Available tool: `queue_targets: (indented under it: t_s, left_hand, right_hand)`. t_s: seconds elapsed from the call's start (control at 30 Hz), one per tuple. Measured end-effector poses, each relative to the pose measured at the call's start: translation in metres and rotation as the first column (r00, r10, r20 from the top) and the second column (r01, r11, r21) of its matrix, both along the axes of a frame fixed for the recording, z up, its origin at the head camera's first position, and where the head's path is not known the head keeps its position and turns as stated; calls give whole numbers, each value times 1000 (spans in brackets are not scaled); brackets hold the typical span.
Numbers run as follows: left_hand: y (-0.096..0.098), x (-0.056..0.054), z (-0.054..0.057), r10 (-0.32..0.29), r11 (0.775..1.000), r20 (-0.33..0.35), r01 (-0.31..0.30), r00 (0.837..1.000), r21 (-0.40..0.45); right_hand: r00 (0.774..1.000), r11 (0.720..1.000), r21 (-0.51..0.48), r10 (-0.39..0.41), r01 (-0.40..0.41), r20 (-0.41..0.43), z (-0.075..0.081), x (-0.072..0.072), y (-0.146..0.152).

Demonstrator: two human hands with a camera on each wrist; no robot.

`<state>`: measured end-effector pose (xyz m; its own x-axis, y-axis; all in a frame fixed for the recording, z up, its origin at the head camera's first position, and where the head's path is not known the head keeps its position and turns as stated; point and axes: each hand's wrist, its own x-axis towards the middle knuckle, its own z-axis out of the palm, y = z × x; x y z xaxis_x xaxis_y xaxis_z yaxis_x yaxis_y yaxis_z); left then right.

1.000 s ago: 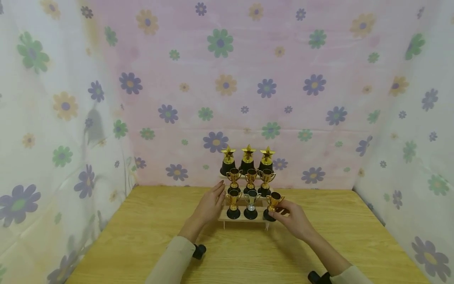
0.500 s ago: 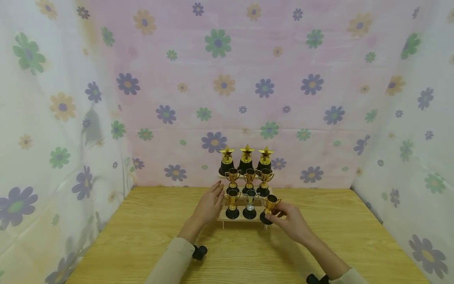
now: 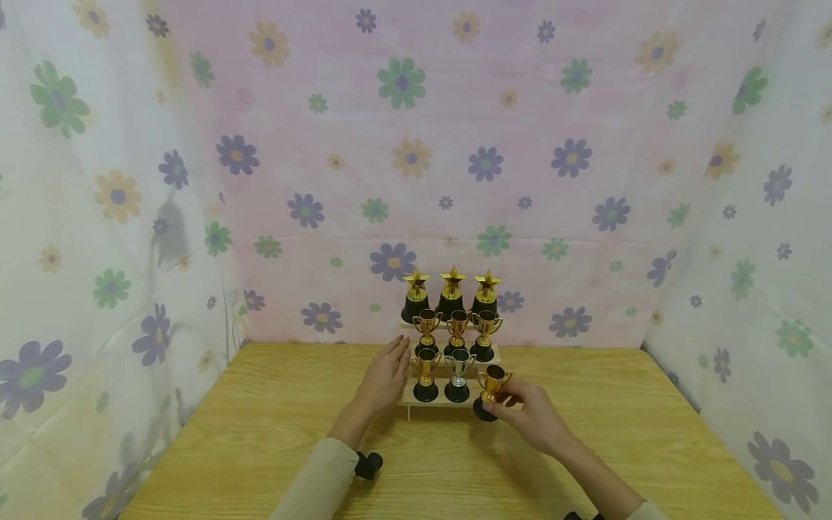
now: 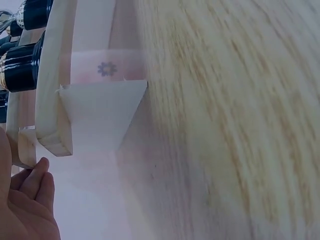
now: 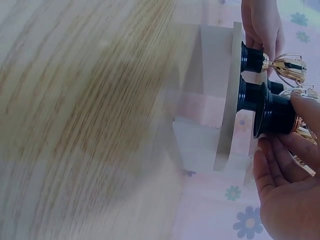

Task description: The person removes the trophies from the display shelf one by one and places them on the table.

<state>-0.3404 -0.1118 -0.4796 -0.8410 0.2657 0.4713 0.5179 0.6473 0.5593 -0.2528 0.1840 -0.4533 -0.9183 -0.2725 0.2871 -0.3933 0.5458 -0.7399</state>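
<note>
My right hand (image 3: 534,417) pinches a small gold trophy cup (image 3: 492,383) low down, between thumb and fingers. This trophy tilts slightly; its black base (image 5: 278,114) is lifted off the stand, just in front of the lowest tier's right end. Beside the left side of the wooden tiered stand (image 4: 54,115), my left hand (image 3: 383,377) rests its extended fingers against the tier edge. Remaining on the lowest tier are a gold trophy (image 3: 425,370) at left and a silver trophy (image 3: 458,370) in the middle. Part of the right fingers is hidden behind the held cup.
Three gold cups (image 3: 457,326) line the middle tier. Behind them, three star-topped trophies (image 3: 451,297) stand on the top tier. A wood-grain table (image 3: 260,433) carries the stand, and a flowered cloth (image 3: 312,108) surrounds it at the back and sides.
My right hand has drawn the gold trophy off the lowest tier, forward toward me and slightly left. My left hand has kept its place at the stand.
</note>
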Motion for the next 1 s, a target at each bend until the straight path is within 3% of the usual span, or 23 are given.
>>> queue_targets:
  t_s: [0.5,0.8,1.0]
  left_hand:
    - [-1,0,-3,-17,999,12,16,1000,44]
    - [-3,-2,0,-18,999,24,17,1000,51]
    - [-3,-2,1,-18,999,11,17,1000,48]
  right_hand:
    - [997,999,-6,44,-44,64,-8,6,0]
    - [994,994,-35,104,-103,36,-13,4,-2]
    - [992,993,-39,114,-111,61,-15,3,0]
